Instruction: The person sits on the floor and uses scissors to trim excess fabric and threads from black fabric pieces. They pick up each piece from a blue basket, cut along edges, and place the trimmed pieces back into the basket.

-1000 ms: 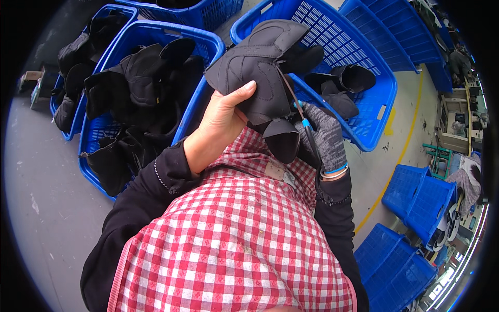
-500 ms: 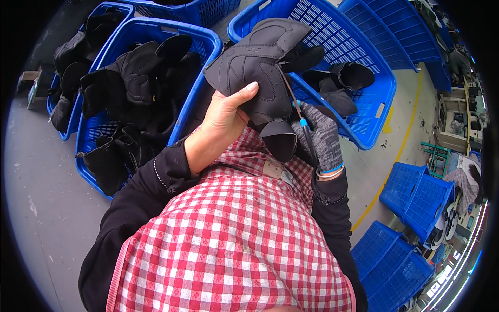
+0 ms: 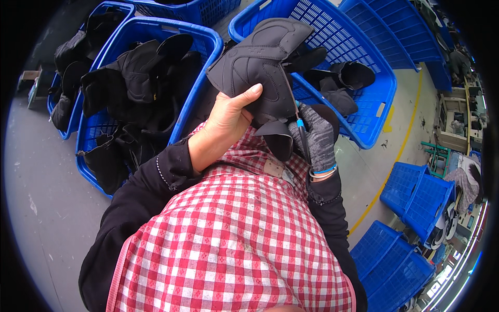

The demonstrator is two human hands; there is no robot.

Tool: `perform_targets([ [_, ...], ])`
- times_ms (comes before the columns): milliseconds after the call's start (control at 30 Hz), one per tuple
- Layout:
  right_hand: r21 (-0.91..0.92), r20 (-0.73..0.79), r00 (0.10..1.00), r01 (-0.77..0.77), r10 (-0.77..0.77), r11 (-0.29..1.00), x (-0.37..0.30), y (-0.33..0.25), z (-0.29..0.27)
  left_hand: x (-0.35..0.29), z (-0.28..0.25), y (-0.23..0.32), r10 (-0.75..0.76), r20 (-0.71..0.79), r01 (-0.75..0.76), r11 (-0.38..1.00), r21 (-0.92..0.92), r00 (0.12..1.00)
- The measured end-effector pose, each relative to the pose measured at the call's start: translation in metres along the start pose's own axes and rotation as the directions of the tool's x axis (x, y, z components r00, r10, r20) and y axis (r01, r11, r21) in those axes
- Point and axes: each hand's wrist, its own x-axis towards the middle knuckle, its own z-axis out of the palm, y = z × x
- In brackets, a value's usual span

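My left hand (image 3: 228, 119) is bare and grips a black stitched shoe upper (image 3: 252, 67), with the thumb pressed on its face. The upper is held up in front of me, its curved lower flap (image 3: 277, 139) hanging above my apron. In a grey knitted glove, my right hand (image 3: 317, 132) is closed around a slim tool (image 3: 300, 124) with a blue band, a dark handle and a thin metal shaft. The shaft lies along the upper's right edge. The glove hides part of the tool, so its exact kind does not show.
A blue plastic basket (image 3: 200, 41) holding black uppers (image 3: 140, 78) stands at the left, beside another filled basket (image 3: 52, 112). Behind the held upper, a blue basket (image 3: 382, 106) contains several more pieces. Stacked blue baskets (image 3: 416, 190) stand at the right past a yellow floor line (image 3: 397, 161).
The thin shaft has slid down along the upper's right edge, and my right hand has shifted slightly left and inward. The upper has moved a little to the right in my left hand.
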Motion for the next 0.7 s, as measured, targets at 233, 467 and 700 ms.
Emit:
perform_targets([
  [233, 0.048, 0.002, 1.0, -0.03, 0.03, 0.998, -0.007, 0.002, 0.009, 0.0, 0.0, -0.002, -0.038, 0.028, 0.04, 0.997, -0.068, 0.999],
  [467, 0.082, 0.005, 1.0, 0.021, -0.021, 0.996, -0.005, 0.002, 0.012, -0.001, -0.002, 0.0, -0.096, 0.065, 0.105, 0.984, -0.146, 0.993],
  [700, 0.071, 0.004, 0.996, -0.086, 0.086, 0.994, -0.007, 0.006, 0.015, 0.0, -0.004, -0.002, -0.108, 0.073, 0.119, 0.977, -0.177, 0.991],
])
